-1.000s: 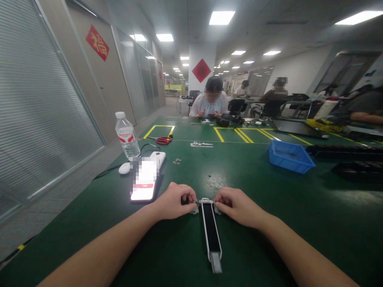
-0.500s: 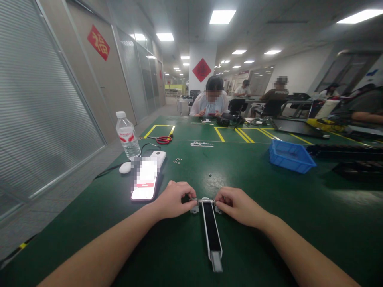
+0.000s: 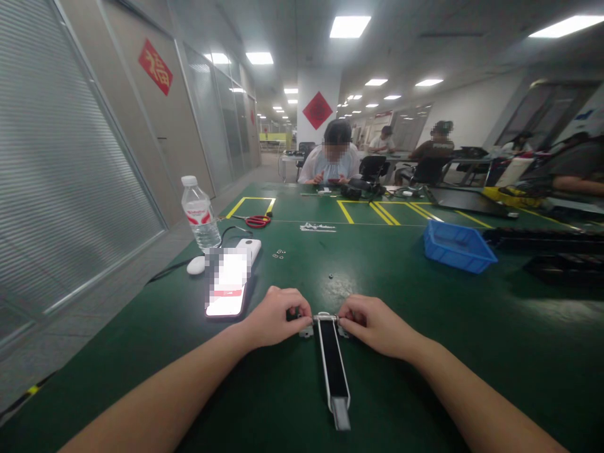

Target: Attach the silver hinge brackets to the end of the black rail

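A long, narrow black piece with a white rim [image 3: 333, 358] lies on the green table [image 3: 391, 402], pointing toward me. Its near end has a grey tab [image 3: 341, 415]. Across its far end runs a thin metal rod [image 3: 325, 318], with a flat metal bracket [image 3: 306, 331] by its left end and another partly hidden at the right. My left hand [image 3: 280, 318] is closed, thumb and fingers pinching the rod's left end. On the other side, my right hand [image 3: 372, 324] pinches the right end. Fingers hide both rod tips.
Beyond my hands are a small nut-like part [image 3: 331, 276] and several small metal pieces [image 3: 279, 254]. To the left stand a phone [image 3: 226, 302], a water bottle [image 3: 201, 220] and red-handled scissors [image 3: 257, 221]. A blue bin [image 3: 457, 248] sits right. A person [image 3: 330, 163] sits across the table.
Almost nothing differs. Both hands stay at the rod's ends, with only a very slight shift of the left fingers; the view has moved a little.
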Demonstrator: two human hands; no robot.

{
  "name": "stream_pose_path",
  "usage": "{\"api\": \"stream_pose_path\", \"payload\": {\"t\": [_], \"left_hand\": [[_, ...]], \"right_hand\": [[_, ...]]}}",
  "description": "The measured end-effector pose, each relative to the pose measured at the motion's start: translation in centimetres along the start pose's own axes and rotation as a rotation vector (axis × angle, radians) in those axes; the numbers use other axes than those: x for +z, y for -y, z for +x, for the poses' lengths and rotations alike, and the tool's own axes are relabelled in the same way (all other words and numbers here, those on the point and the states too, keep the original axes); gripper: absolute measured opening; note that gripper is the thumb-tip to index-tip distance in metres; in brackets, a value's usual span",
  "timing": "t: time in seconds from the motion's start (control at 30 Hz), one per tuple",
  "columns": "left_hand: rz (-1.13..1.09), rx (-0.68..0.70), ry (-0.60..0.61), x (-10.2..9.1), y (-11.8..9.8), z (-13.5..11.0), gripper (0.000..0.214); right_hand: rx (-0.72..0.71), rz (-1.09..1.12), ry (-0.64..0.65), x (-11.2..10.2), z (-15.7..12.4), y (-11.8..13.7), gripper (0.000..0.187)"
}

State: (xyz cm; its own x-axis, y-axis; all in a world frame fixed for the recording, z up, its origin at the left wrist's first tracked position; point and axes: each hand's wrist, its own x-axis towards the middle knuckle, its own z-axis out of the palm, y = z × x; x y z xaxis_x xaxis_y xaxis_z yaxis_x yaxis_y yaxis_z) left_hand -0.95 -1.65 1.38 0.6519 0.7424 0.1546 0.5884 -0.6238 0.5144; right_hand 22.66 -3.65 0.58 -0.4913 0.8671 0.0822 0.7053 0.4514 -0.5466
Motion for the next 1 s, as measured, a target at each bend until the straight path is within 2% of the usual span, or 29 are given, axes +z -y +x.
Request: {"api": "stream_pose_path", "payload": {"t": [0.23, 0.53, 0.8, 1.0], "left_hand": [[0.026, -0.048, 0.021, -0.02, -0.02, -0.03, 0.01], [0.016, 0.006, -0.018, -0.13, -0.26, -0.04, 0.008], [0.074, -0.007, 0.033, -0.11, -0.2, -0.11, 0.009], [0.07, 0.026, 0.006, -0.13, -0.29, -0.1, 0.008]], "right_hand": [[0.008, -0.003, 0.005, -0.15, -0.07, 0.22, 0.008], [0.01, 0.0, 0.006, -0.09, 0.01, 0.18, 0.008], [0.008, -0.003, 0.001, -0.06, 0.02, 0.09, 0.009], [0.004, -0.001, 0.001, 0.0, -0.01, -0.01, 0.008]]}}
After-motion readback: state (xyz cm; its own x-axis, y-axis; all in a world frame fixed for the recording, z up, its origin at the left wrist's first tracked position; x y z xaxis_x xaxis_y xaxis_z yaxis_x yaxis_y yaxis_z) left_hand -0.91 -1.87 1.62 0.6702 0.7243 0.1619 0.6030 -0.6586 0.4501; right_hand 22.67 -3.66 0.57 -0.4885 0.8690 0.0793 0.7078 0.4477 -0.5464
